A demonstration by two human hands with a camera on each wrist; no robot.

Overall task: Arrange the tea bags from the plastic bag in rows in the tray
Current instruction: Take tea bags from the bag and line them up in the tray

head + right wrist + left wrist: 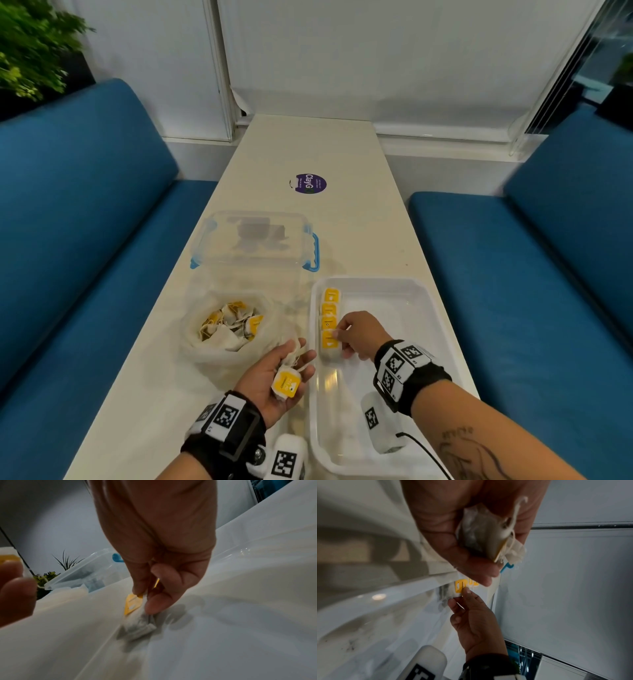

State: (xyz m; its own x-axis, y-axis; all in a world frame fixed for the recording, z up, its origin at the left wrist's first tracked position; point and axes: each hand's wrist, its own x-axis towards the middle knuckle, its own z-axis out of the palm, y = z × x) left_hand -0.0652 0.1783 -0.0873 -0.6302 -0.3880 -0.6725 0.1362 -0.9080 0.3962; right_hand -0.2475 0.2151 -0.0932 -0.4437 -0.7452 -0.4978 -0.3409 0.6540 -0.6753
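A white tray (371, 281) lies on the right of the table. Several tea bags with yellow tags (331, 310) lie in a row along its left wall. My right hand (340, 337) reaches into the tray and pinches the nearest tea bag (137, 626) of that row by its yellow tag (132, 603). My left hand (289, 368) hovers palm up just left of the tray, fingers curled round a few tea bags (481, 538), one showing a yellow tag (286, 381). The open plastic bag (229, 325) with more tea bags sits to the left.
A clear lidded box with blue clips (255, 240) stands behind the plastic bag. A round purple sticker (307, 184) lies farther back on the narrow white table (359, 222). Blue benches (85, 240) flank both sides. Most of the tray floor (394, 325) is bare.
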